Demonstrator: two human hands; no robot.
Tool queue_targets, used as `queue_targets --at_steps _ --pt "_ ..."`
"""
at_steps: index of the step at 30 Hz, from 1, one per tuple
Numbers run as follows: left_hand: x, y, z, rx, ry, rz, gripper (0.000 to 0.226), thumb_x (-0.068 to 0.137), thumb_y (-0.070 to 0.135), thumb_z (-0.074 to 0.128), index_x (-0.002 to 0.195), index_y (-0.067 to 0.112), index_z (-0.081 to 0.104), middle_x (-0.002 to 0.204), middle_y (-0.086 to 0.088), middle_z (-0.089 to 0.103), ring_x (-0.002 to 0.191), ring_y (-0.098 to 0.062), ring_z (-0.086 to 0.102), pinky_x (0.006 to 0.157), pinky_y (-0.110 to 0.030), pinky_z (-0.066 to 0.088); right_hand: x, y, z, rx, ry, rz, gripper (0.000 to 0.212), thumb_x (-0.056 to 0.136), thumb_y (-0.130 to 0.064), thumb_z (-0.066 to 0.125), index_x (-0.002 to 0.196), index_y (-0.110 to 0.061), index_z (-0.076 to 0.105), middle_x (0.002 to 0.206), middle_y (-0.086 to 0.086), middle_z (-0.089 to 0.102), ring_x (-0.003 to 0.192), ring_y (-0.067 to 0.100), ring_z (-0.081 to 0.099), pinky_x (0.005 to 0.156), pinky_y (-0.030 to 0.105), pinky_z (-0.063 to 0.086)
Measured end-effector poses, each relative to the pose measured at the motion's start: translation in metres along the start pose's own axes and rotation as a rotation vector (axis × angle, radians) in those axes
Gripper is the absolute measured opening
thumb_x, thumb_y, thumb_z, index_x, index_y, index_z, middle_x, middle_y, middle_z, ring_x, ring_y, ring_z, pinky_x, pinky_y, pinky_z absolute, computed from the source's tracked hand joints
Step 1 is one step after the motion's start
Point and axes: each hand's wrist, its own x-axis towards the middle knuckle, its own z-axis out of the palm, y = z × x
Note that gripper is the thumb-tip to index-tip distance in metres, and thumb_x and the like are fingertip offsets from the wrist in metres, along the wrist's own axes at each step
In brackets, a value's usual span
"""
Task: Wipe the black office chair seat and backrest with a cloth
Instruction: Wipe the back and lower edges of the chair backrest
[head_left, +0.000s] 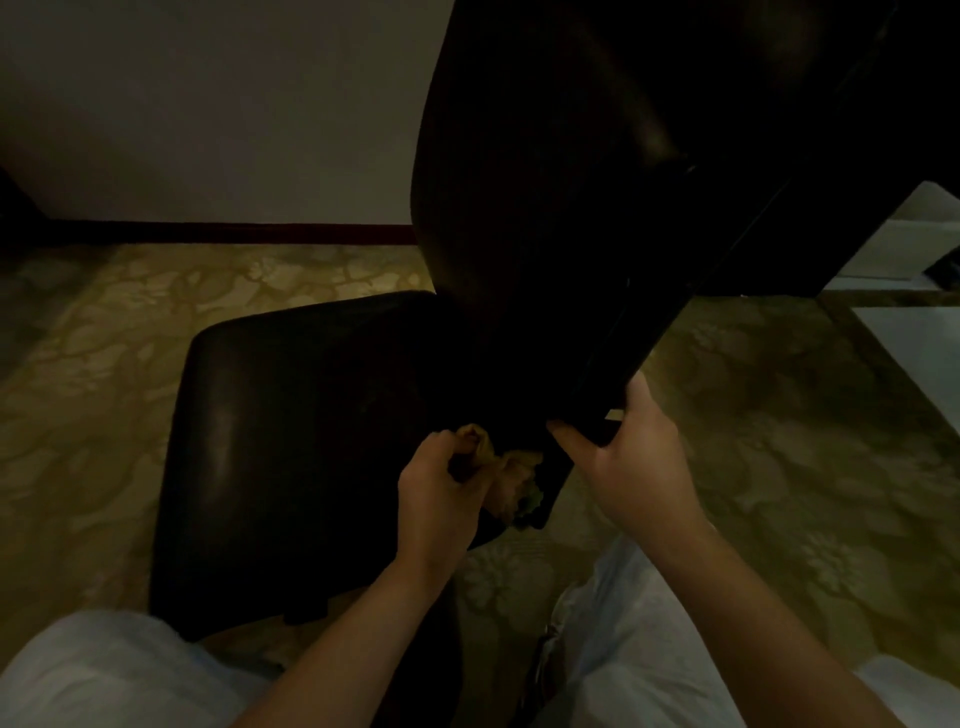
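Observation:
The black office chair fills the middle of the dim view. Its glossy seat (270, 441) lies low at the left and its tall backrest (545, 171) rises at the upper right. My left hand (441, 493) grips a crumpled yellowish cloth (511, 480) against the seat's rear corner, near where seat and backrest meet. My right hand (631, 460) grips the lower edge of the backrest, thumb on the front, fingers behind it.
A patterned green-gold carpet (779, 441) surrounds the chair. A pale wall with a dark skirting board (234, 232) runs behind. My knees in light trousers (104, 670) sit at the bottom. A pale floor area (914, 332) shows at the right.

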Motion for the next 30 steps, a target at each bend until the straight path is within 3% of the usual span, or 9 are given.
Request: queue_targets --at_steps 4,7,13,15,18,20,24,27,30 --pt "0.010 0.012 -0.009 0.050 0.051 0.137 0.018 0.080 0.018 0.082 0.087 0.015 0.066 0.089 0.005 0.063 0.082 -0.006 0.061 0.068 -0.026 0.052 0.000 -0.003 0.000 -0.028 0.015 -0.002 0.042 0.083 -0.040 0.074 0.110 -0.040 0.042 0.096 -0.026 0.056 0.080 -0.009 0.058 0.059 0.009 0.047" --pt "0.012 0.011 -0.008 0.060 0.050 0.151 0.021 0.079 0.020 0.082 0.085 0.013 0.063 0.088 0.003 0.062 0.081 -0.008 0.060 0.067 -0.030 0.051 0.000 -0.004 -0.002 -0.026 0.007 0.000 0.040 0.083 -0.036 0.074 0.108 -0.040 0.041 0.092 -0.026 0.057 0.077 -0.013 0.058 0.057 0.007 0.046" --pt "0.000 -0.008 0.007 -0.033 -0.004 -0.045 0.018 0.081 0.019 0.080 0.086 0.020 0.063 0.087 0.006 0.066 0.082 -0.005 0.065 0.071 -0.034 0.059 0.001 -0.001 -0.001 -0.028 -0.003 0.010 0.041 0.082 -0.035 0.072 0.110 -0.040 0.042 0.097 -0.019 0.061 0.084 0.003 0.064 0.069 0.031 0.057" --pt "-0.002 -0.013 0.014 -0.061 -0.028 -0.105 0.017 0.082 0.017 0.080 0.086 0.023 0.064 0.087 0.007 0.068 0.082 -0.003 0.067 0.072 -0.028 0.058 0.000 -0.001 -0.002 -0.023 -0.013 0.009 0.041 0.082 -0.034 0.072 0.110 -0.040 0.043 0.098 -0.018 0.061 0.086 0.005 0.064 0.072 0.034 0.058" --pt "-0.006 -0.013 0.023 -0.065 -0.036 -0.163 0.020 0.083 0.016 0.079 0.084 0.027 0.063 0.083 0.010 0.068 0.080 0.002 0.066 0.067 -0.014 0.052 -0.001 -0.001 -0.003 -0.003 -0.026 0.010 0.043 0.084 -0.030 0.072 0.111 -0.043 0.042 0.099 -0.021 0.060 0.089 0.004 0.064 0.072 0.029 0.057" --pt "-0.005 -0.016 0.025 -0.052 -0.034 -0.174 0.018 0.082 0.018 0.080 0.086 0.025 0.064 0.084 0.010 0.068 0.081 0.002 0.066 0.068 -0.015 0.053 -0.001 -0.002 -0.004 0.008 -0.035 0.013 0.045 0.084 -0.029 0.071 0.113 -0.046 0.040 0.102 -0.022 0.059 0.091 0.004 0.065 0.073 0.029 0.057" --pt "-0.004 -0.021 0.018 -0.065 -0.041 -0.124 0.016 0.082 0.021 0.080 0.090 0.026 0.067 0.090 0.009 0.070 0.087 -0.005 0.068 0.077 -0.034 0.059 -0.003 -0.003 -0.004 0.019 -0.053 0.017 0.049 0.087 -0.025 0.070 0.114 -0.047 0.036 0.104 -0.025 0.056 0.089 0.001 0.065 0.068 0.023 0.055" --pt "-0.006 -0.015 0.013 -0.093 0.018 -0.057 0.019 0.083 0.016 0.079 0.083 0.028 0.064 0.086 0.011 0.068 0.083 -0.004 0.067 0.072 -0.027 0.057 -0.003 -0.002 -0.005 0.018 -0.043 0.007 0.046 0.088 -0.022 0.069 0.112 -0.045 0.038 0.103 -0.025 0.056 0.086 0.000 0.065 0.062 0.017 0.051" --pt "-0.005 -0.015 0.016 -0.056 0.025 -0.060 0.017 0.082 0.014 0.079 0.085 0.021 0.064 0.084 0.007 0.068 0.079 -0.001 0.066 0.068 -0.021 0.055 -0.003 0.000 -0.004 0.013 -0.039 0.003 0.046 0.088 -0.021 0.068 0.112 -0.046 0.038 0.105 -0.022 0.058 0.086 0.001 0.065 0.065 0.020 0.054"
